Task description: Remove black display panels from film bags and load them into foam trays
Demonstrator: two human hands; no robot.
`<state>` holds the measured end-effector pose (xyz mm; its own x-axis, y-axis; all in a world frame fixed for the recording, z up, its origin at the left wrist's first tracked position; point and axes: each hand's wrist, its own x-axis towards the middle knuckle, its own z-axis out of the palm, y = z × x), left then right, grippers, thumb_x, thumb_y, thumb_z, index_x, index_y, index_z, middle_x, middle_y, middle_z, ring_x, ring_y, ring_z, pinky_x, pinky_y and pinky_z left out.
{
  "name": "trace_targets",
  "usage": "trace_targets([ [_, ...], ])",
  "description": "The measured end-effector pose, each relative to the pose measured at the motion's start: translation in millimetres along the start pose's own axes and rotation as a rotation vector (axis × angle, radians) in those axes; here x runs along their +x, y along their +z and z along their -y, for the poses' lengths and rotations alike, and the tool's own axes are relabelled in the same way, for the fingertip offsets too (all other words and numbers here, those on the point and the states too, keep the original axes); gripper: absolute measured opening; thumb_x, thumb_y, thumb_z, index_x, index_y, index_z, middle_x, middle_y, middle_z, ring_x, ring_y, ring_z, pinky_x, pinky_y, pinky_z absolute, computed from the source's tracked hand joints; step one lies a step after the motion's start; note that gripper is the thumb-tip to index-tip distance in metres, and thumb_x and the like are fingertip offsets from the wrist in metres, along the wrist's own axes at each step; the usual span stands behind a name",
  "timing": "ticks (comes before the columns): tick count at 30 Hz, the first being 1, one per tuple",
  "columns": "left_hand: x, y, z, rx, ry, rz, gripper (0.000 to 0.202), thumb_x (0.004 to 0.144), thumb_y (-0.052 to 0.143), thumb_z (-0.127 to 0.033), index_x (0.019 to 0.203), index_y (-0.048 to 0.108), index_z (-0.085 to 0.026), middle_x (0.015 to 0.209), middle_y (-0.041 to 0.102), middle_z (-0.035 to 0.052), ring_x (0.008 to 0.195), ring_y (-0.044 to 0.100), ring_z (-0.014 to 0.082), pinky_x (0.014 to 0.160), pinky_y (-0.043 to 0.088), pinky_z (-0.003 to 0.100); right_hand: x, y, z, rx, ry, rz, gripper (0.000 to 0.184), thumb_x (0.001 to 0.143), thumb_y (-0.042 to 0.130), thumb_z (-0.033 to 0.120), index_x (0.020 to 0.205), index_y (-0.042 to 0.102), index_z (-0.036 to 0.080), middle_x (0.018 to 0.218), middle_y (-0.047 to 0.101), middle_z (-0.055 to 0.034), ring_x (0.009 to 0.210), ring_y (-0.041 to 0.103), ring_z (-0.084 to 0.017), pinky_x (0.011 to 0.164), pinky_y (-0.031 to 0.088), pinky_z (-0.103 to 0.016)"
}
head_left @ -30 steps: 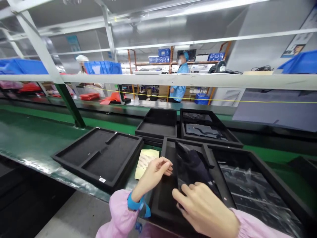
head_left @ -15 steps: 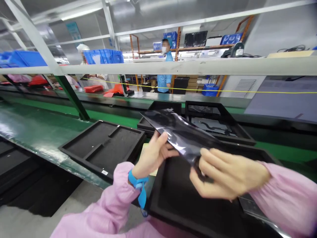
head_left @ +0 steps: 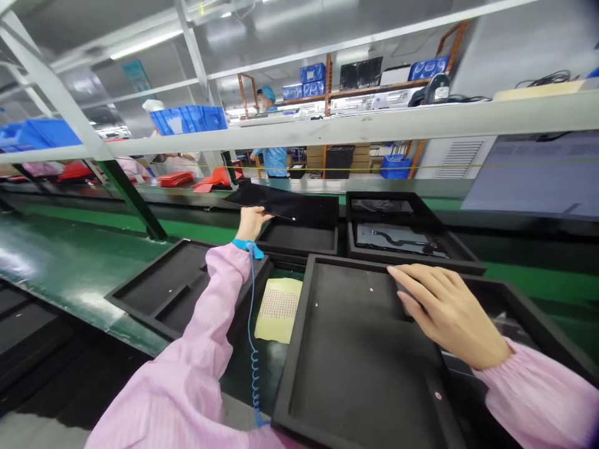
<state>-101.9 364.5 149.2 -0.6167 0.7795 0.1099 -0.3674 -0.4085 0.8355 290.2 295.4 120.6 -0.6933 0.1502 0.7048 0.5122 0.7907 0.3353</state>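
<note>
My left hand (head_left: 251,221) is stretched far forward and grips a flat dark shiny bag (head_left: 276,202) by its near edge, holding it over the far black tray (head_left: 299,239). A blue wrist strap with a coiled cord (head_left: 253,349) hangs from that wrist. My right hand (head_left: 444,310) rests with fingers spread on the divider of the near black foam tray (head_left: 355,349), holding nothing. The tray's left compartment lies bare; the right compartment is partly hidden by my hand and sleeve.
A yellow dotted sheet (head_left: 279,307) lies on the green belt between trays. Another black tray (head_left: 173,290) sits at left, and one with dark parts (head_left: 397,237) at back right. A white shelf rail (head_left: 327,128) crosses overhead. Two people work at a distance behind.
The dark bag left the near tray: both hands lifted it, then my left hand carried it forward over the far tray. My right hand let go and dropped onto the near tray.
</note>
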Motion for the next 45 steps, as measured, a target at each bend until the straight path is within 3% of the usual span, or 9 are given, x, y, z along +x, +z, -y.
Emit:
trace_targets([
  [6,12,-2.8,101,0.210,-0.222,0.054,0.025,0.091,0.057,-0.030,0.109,0.058,-0.012,0.103,0.061,0.0068,0.085,0.062,0.0154,0.072,0.055,0.032,-9,6,-5,-0.047,0.053,-0.020,0.034,0.094,0.047,0.013,0.128,0.045,0.012,0.112,0.059,-0.0101,0.097,0.055,-0.021,0.083,0.041,-0.036],
  [10,15,-2.2,126,0.412,-0.284,0.210,0.024,0.091,0.057,-0.030,0.107,0.059,-0.012,0.103,0.063,0.0072,0.087,0.063,0.0164,0.075,0.055,0.034,-10,8,-5,-0.026,0.062,0.013,0.032,0.095,0.043,0.014,0.128,0.046,0.013,0.108,0.060,-0.0091,0.094,0.056,-0.019,0.081,0.041,-0.035],
  [14,22,-13.4,114,0.751,-0.198,0.344,0.024,0.090,0.059,-0.031,0.103,0.061,-0.011,0.100,0.064,0.0076,0.087,0.063,0.0169,0.077,0.055,0.036,-15,12,-4,-0.005,0.051,0.046,0.027,0.096,0.044,0.014,0.122,0.050,0.014,0.105,0.060,-0.0075,0.091,0.055,-0.018,0.082,0.040,-0.035],
  [19,12,-32.0,102,1.229,0.215,0.471,0.022,0.089,0.060,-0.031,0.102,0.063,-0.014,0.113,0.062,0.0087,0.107,0.058,0.0217,0.095,0.047,0.046,-17,12,-5,0.011,0.009,0.059,0.020,0.093,0.048,0.009,0.112,0.053,0.012,0.100,0.060,-0.0067,0.091,0.055,-0.019,0.081,0.039,-0.036],
  [23,5,-36.9,102,1.559,0.465,0.682,0.031,0.087,0.063,-0.030,0.113,0.059,-0.014,0.128,0.054,0.0108,0.122,0.049,0.0276,0.102,0.039,0.054,-16,11,-4,0.041,-0.007,0.071,0.016,0.094,0.046,0.008,0.107,0.055,0.012,0.098,0.060,-0.0063,0.091,0.054,-0.019,0.080,0.038,-0.035],
  [29,6,-41.4,95,1.863,0.669,0.970,0.034,0.088,0.061,-0.026,0.120,0.057,-0.015,0.126,0.055,0.0099,0.120,0.051,0.0268,0.101,0.041,0.052,-19,14,-3,0.059,-0.024,0.112,0.018,0.093,0.045,0.006,0.105,0.056,0.013,0.093,0.058,-0.0050,0.089,0.053,-0.019,0.081,0.037,-0.035],
  [37,6,-45.4,92,1.980,0.689,0.847,0.028,0.087,0.062,-0.032,0.109,0.062,-0.014,0.130,0.054,0.0106,0.126,0.046,0.0274,0.107,0.032,0.055,-21,14,-3,0.066,-0.024,0.127,0.017,0.092,0.046,0.006,0.103,0.057,0.013,0.093,0.059,-0.0042,0.089,0.052,-0.019,0.083,0.036,-0.036],
  [41,33,-19.0,62,1.911,0.627,0.695,0.032,0.091,0.057,-0.036,0.114,0.060,-0.014,0.125,0.057,0.0102,0.121,0.051,0.0258,0.105,0.035,0.053,-22,13,-4,0.078,-0.018,0.141,0.018,0.093,0.044,0.007,0.102,0.058,0.013,0.091,0.058,-0.0038,0.087,0.051,-0.018,0.082,0.035,-0.035],
  [45,60,19.4,29,1.828,0.577,0.477,0.040,0.094,0.050,-0.038,0.127,0.052,-0.016,0.135,0.050,0.0118,0.130,0.041,0.0291,0.110,0.025,0.058,-27,17,-6,0.079,-0.018,0.155,0.020,0.095,0.040,0.009,0.101,0.059,0.013,0.086,0.058,-0.0034,0.083,0.051,-0.018,0.080,0.034,-0.034],
])
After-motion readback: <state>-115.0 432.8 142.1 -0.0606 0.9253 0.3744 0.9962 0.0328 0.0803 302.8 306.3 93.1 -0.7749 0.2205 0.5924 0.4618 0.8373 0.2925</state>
